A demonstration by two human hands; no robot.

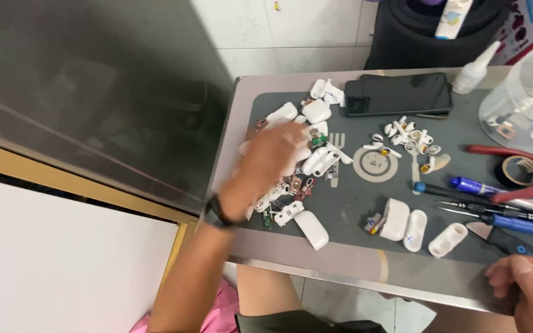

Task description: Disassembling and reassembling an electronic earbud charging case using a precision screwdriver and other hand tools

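Observation:
My left hand [266,166], with a dark watch on its wrist, reaches over a heap of white earbud-case shells and small circuit parts [306,160] at the left of a grey work mat [353,209]. The hand is motion-blurred, so its fingers and what they touch cannot be made out. My right hand [528,287] rests at the table's near right edge, fingers curled, holding nothing visible, just beside a blue-handled tool [513,243].
On the mat lie a black phone [399,94], small white earbud parts [411,139], three white case halves [417,231], blue screwdrivers [507,194], red pliers [513,157] and a tape roll [519,169]. A clear tub [525,105] and glue bottle [475,73] stand far right.

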